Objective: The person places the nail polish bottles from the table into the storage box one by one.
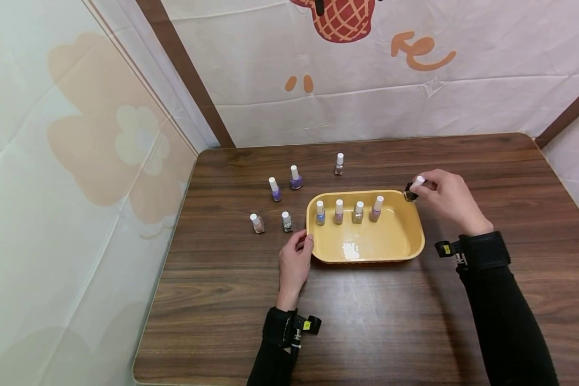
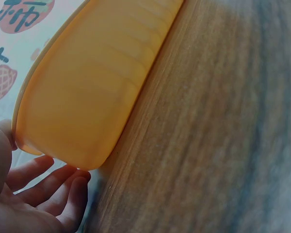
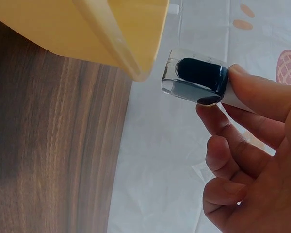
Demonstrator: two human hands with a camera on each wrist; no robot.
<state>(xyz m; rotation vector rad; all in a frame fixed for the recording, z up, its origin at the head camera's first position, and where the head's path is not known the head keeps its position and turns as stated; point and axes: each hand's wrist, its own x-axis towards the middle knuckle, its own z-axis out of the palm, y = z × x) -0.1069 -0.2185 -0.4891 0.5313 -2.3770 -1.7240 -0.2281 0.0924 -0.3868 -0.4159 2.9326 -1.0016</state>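
Note:
My right hand [image 1: 451, 199] pinches the white cap of a dark nail polish bottle [image 3: 196, 77] between thumb and fingers. The bottle [image 1: 409, 193] is tilted and overlaps the back right corner of the yellow tray [image 1: 362, 246] in the head view. My left hand [image 1: 295, 265] holds the tray's left end, thumb at the rim and fingertips against the outer wall [image 2: 82, 97]. Inside the tray a row of nail polish bottles stands along the back: a blue one [image 1: 320, 217], a mauve one [image 1: 339, 217], a glittery one [image 1: 358, 215] and another mauve one [image 1: 376, 213].
Left of the tray, on the wooden table [image 1: 212, 300], are two purple bottles [image 1: 296, 181], a pinkish one [image 1: 258, 225] and a dark glittery one [image 1: 287, 225]. Behind the tray stands another small bottle [image 1: 339, 167]. A printed cloth [image 1: 366, 112] hangs beyond the table.

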